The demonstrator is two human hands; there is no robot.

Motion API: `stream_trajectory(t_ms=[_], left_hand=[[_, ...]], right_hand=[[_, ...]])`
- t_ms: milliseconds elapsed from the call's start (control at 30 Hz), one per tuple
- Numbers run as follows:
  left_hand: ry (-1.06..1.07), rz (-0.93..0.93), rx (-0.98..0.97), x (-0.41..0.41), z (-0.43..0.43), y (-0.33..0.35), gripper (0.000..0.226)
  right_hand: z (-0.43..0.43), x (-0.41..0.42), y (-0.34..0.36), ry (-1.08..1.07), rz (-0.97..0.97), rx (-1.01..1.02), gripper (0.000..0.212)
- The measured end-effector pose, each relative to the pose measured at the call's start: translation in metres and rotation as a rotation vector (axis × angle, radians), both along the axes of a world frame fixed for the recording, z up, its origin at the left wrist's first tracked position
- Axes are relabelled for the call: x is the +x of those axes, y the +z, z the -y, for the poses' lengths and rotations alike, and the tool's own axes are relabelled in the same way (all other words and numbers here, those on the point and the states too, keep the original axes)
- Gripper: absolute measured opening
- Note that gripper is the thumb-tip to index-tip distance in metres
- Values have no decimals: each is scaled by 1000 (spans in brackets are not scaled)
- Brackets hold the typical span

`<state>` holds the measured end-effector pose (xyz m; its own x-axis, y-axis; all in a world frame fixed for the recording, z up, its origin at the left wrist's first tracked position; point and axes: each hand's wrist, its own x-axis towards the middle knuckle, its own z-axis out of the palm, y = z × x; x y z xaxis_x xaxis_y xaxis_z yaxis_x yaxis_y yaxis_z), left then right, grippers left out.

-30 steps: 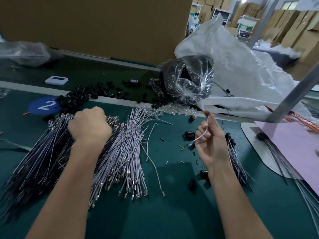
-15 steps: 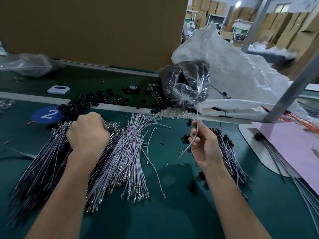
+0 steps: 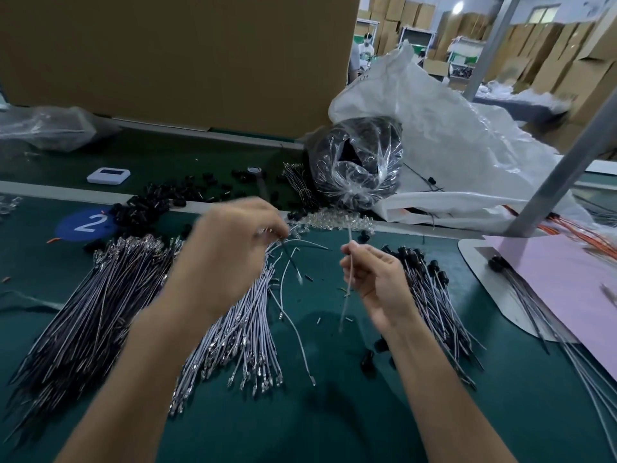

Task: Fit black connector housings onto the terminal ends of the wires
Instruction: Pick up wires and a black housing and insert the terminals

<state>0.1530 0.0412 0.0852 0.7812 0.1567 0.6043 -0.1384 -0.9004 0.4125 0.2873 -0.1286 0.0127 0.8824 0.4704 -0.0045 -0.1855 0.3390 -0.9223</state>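
Thin white terminal wire [image 3: 349, 279]: upright, pinched in our right grip [image 3: 375, 282]. Thin dark wire [image 3: 292, 260]: pinched by our blurred left grip [image 3: 230, 252], over green counter [image 3: 334, 412].

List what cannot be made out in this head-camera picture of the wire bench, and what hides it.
- Head view: what, if anything, the left hand pinches; motion blur and its own back hide the fingertips.
- Head view: the top terminal of the white wire in the right hand; too small.
- Head view: contents of the clear bag; glare on wrinkled plastic.
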Motion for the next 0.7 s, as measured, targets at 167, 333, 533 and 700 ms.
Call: stream_trajectory(t_ms=[167,333,533,700], left_hand=[[-196,-44,204,12,37,-38,37],[-223,-86,242,25,44,-60,38],[-262,-167,279,29,49,-63,36],[-251,-141,265,37,58,-55,35]], right_hand=[[-6,-7,-2,75,-116,-28,16],[-6,-8,-1,108,-142,15,18],[-10,-12,0,113,-138,7,16],[-9,-8,-4,31,-128,16,11]])
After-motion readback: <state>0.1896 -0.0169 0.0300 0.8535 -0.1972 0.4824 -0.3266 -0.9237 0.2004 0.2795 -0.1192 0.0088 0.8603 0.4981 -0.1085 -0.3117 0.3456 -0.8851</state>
